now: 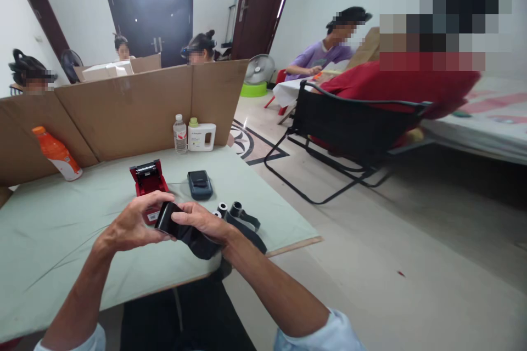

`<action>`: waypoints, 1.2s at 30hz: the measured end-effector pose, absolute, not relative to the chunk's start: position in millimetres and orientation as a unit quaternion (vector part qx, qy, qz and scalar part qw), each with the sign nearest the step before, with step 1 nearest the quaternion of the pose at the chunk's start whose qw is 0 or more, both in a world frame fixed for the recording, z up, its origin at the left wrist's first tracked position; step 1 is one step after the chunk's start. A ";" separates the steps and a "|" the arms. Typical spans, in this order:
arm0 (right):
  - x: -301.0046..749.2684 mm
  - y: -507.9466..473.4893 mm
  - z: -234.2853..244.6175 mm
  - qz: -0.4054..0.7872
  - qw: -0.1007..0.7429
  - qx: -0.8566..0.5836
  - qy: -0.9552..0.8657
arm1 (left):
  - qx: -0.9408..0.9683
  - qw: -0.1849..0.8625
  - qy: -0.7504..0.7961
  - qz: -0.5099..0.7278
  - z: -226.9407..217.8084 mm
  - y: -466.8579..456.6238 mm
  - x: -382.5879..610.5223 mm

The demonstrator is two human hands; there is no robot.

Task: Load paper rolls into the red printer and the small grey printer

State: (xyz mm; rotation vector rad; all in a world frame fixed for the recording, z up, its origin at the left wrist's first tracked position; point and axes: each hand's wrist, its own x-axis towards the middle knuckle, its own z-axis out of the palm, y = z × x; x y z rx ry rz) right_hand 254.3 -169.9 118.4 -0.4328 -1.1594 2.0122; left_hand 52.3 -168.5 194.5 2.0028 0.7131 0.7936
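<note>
Between my two hands, above the near part of the table, is a roll of glossy black ribbon (165, 220). My left hand (130, 223) curves round its left side, thumb and fingers closed on it. My right hand (202, 220) pinches the ribbon from the right, and a loose black length (202, 245) hangs beneath that hand. Just behind my left hand stands a small red printer-like device (149, 178), its lid raised, its lower part partly hidden. A closed dark blue device (200, 184) lies to its right. Beside my right wrist are small rolls (236, 208) with black strips.
A cardboard screen (135, 112) borders the table's far side. Before it stand an orange bottle (57, 152), a clear bottle (180, 134) and a white jug (201, 137). At right, a person in red sits in a black folding chair (346, 120). Other people sit farther back.
</note>
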 end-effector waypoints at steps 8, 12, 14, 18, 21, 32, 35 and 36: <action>244.9 -186.9 118.8 0.782 0.449 -0.160 -0.402 | 0.652 0.581 0.228 0.430 151.7 -169.7 64.9; 253.3 -184.8 127.4 0.778 0.428 -0.170 -0.427 | 0.707 0.540 0.226 0.397 172.0 -168.9 66.0; 260.5 -179.8 134.0 0.766 0.405 -0.183 -0.464 | 0.803 0.434 0.248 0.324 200.6 -167.4 63.3; 264.4 -173.4 136.7 0.754 0.415 -0.176 -0.478 | 0.873 0.310 0.261 0.271 224.2 -166.2 63.1; 261.3 -173.6 132.7 0.759 0.438 -0.139 -0.461 | 0.790 0.448 0.221 0.355 200.7 -165.0 67.4; 269.3 -169.6 147.8 0.726 0.411 -0.172 -0.524 | 0.895 0.245 0.242 0.282 235.8 -174.0 66.6; 262.4 -179.3 138.9 0.746 0.435 -0.137 -0.485 | 0.805 0.403 0.216 0.378 206.0 -176.7 68.6; 261.4 -181.8 137.1 0.751 0.436 -0.131 -0.478 | 0.775 0.438 0.208 0.406 196.5 -176.9 68.5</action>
